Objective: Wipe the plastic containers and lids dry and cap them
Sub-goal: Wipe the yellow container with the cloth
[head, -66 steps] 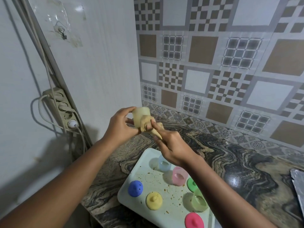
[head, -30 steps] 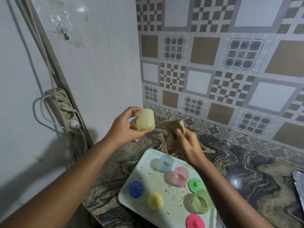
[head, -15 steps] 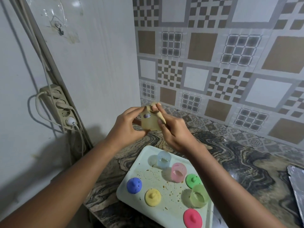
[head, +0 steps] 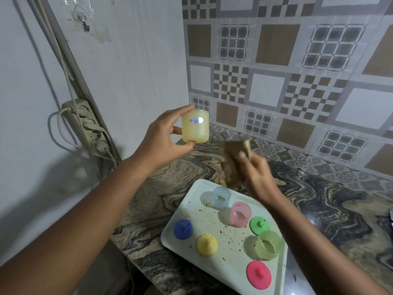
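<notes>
Yellow container (head: pixel 195 127) held up above the worktop (head: pixel 319 199): your left hand (head: pixel 161 143) has a grip pinching it between thumb and fingers, forearm raised. Your right hand (head: pixel 259 177), blurred, keeps a closed grip on the brown cloth (head: pixel 232 165), near the container but apart.

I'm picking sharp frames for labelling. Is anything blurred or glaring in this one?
Head view: the right hand and its cloth are motion-blurred; the left hand and the yellow container it holds are sharp; a small glare spot sits on the countertop.
</notes>
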